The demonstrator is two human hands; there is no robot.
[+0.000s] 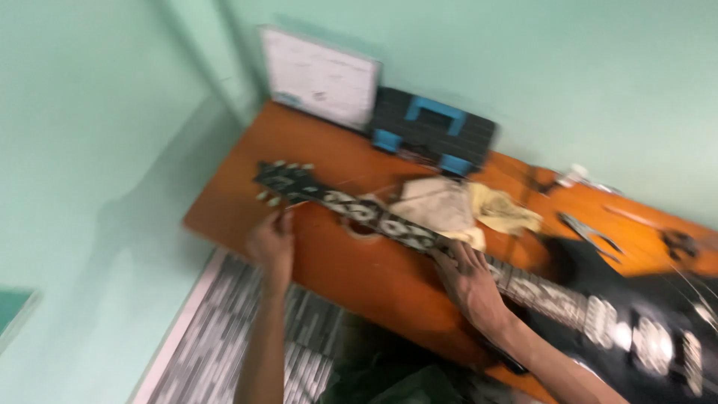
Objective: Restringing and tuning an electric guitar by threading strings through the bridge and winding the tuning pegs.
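A black electric guitar with pale patterned fret inlays (pixel 479 262) lies across an orange wooden table (pixel 351 269), its headstock at the left hand (pixel 271 241) — fingers pinched at a tuning peg there. The right hand (pixel 470 280) lies flat across the neck. Just beyond the right hand lie crumpled cream cloths (pixel 456 206); farther off, a black-and-blue case (pixel 432 133).

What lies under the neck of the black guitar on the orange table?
Under the guitar neck lie crumpled cloths on the orange table. The right hand covers part of the neck; whatever lies beneath there is hidden.
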